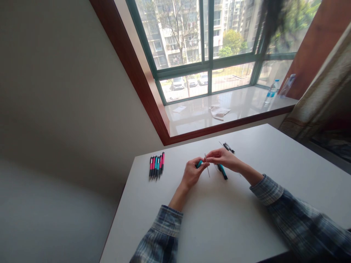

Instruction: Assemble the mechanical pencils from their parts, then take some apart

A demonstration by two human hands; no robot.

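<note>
My left hand is closed around a short teal pen barrel, part of which is covered by the fingers. A thin pen refill stands nearly upright between my two hands, by the left thumb tip. The fingertips of my right hand pinch the refill near its upper end; any smaller part there is too small to make out. Below the right hand, a teal and black pen piece lies on the white table, partly hidden by that hand.
Several pink and teal pens lie side by side at the table's left. Dark pen parts rest beyond my right hand. On the window sill are a crumpled cloth or paper and a water bottle. A curtain hangs at right.
</note>
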